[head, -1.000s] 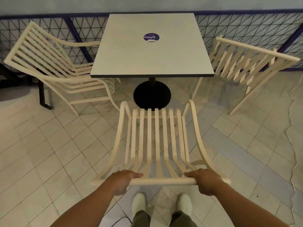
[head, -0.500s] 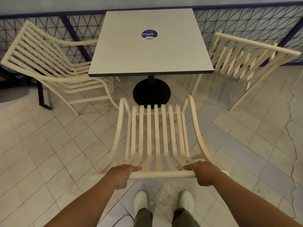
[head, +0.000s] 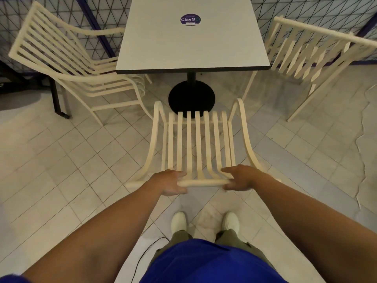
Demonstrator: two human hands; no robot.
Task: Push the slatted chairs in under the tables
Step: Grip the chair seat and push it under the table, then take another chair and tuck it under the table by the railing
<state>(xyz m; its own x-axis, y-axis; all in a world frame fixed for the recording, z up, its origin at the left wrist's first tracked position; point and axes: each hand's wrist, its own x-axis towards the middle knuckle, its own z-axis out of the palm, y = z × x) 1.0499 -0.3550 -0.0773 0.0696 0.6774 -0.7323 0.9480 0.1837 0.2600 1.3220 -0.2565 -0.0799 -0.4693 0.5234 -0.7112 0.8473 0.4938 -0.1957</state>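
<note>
A: Table [head: 191,37]?
B: Square, pale top on a black round base [head: 191,98], set against the mesh railing [head: 263,7].
A: Slatted chair [head: 199,144]?
B: Directly before the table, back toward the person, seat front near the base, not yet under the top.
A: Hands?
B: Left hand [head: 170,181] and right hand [head: 241,178] both wrapped round the top rail [head: 204,183], either side of its middle.

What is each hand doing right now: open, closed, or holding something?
Left hand: grips the top rail of the near slatted chair.
Right hand: grips the same top rail.
</note>
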